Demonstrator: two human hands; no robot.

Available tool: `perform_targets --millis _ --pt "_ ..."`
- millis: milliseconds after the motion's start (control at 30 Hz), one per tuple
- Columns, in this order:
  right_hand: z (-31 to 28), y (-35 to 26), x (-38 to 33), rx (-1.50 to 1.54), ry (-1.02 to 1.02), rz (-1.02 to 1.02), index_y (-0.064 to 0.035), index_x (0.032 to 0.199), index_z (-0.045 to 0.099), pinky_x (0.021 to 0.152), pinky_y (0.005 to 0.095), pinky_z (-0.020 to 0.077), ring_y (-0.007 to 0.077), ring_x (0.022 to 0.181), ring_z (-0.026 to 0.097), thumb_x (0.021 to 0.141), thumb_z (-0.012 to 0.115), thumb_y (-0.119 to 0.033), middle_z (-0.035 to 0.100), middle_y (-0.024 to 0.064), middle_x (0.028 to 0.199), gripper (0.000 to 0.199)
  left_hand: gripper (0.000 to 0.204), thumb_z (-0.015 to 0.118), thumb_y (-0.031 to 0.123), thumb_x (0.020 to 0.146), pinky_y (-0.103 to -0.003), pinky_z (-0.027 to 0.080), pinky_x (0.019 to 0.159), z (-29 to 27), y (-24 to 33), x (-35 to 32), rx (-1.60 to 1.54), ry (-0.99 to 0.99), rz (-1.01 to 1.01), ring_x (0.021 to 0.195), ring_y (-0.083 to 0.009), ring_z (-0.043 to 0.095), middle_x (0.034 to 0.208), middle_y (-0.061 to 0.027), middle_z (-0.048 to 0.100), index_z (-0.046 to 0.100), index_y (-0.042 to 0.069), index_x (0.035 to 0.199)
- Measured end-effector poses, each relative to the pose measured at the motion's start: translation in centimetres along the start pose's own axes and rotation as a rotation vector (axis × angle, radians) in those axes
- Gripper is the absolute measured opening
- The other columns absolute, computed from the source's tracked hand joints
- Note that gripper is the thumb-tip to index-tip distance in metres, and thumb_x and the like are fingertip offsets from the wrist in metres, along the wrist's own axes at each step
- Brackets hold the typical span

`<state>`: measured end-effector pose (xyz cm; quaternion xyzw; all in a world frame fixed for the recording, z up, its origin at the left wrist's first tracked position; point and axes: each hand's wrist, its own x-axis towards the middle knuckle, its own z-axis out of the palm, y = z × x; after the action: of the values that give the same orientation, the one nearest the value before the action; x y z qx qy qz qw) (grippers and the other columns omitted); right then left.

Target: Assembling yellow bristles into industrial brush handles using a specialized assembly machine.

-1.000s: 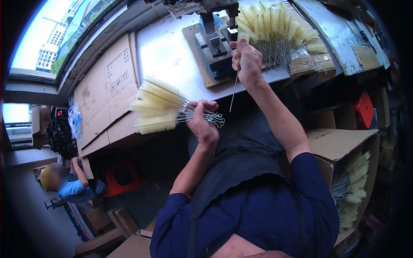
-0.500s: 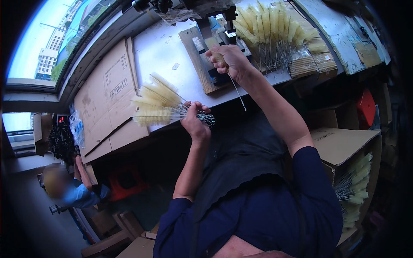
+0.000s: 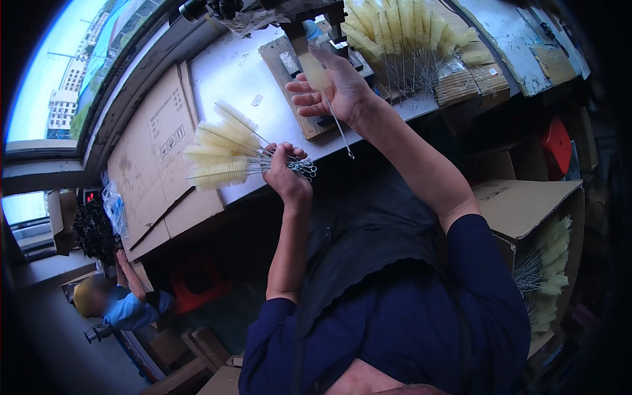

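My left hand is closed round the wire handles of a bunch of bottle brushes. Their pale yellow bristle heads fan out to the left, and the looped wire ends stick out on the right of the fist. My right hand has its fingers stretched out and apart beside a single bottle brush. That brush's yellow head lies against the palm side, below a dark metal bench machine, and its twisted wire stem hangs toward me. Whether the machine grips its top end, I cannot tell.
Many more yellow brushes stand at the back right by a wooden block. Cardboard covers the table's left part. An open carton with brushes is at my right. Another person works at the far left.
My right hand has opened from round the single brush and moved slightly left and up. My left hand, with its bunch, has shifted a little left and up in the picture.
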<state>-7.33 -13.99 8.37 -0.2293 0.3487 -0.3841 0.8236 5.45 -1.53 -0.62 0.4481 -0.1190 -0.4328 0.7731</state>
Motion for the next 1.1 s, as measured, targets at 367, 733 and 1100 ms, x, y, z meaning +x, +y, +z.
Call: perform_targets --millis 367,733,1100 --pt "-3.4 1.3 0.1 -0.23 0.043 -0.028 -0.0031 0.089 0.056 0.033 0.0179 0.033 0.0025 0.041 0.04 0.099 0.053 -0.027 0.058 0.0026 0.071 0.027 0.012 0.051 0.017 0.101 -0.031 0.05 0.055 -1.8 -1.1 1.6 0.07 0.064 -0.002 0.062 -0.0168 0.057 0.078 -0.007 0.057 0.048 0.005 0.1" --pt "-7.6 -1.1 -0.1 -0.585 0.234 -0.293 -0.004 0.072 0.059 0.037 0.0239 0.0334 0.0079 0.043 0.043 0.09 0.052 -0.024 0.057 0.0043 0.065 0.028 0.01 0.052 0.015 0.1 -0.029 0.049 0.055 -2.4 -2.3 2.8 0.094 0.102 -0.04 0.062 -0.0161 0.058 0.078 -0.0062 0.058 0.051 0.005 0.097" --pt "-7.4 -2.8 0.8 -0.573 0.196 -0.282 -0.0057 0.077 0.058 0.034 0.0188 0.0314 0.0033 0.041 0.041 0.094 0.058 -0.025 0.057 0.0034 0.064 0.025 0.009 0.056 0.006 0.096 -0.03 0.053 0.06 -2.2 -3.2 3.1 0.197 0.16 0.053 0.07 -0.0152 0.06 0.087 -0.0062 0.059 0.056 0.002 0.104"
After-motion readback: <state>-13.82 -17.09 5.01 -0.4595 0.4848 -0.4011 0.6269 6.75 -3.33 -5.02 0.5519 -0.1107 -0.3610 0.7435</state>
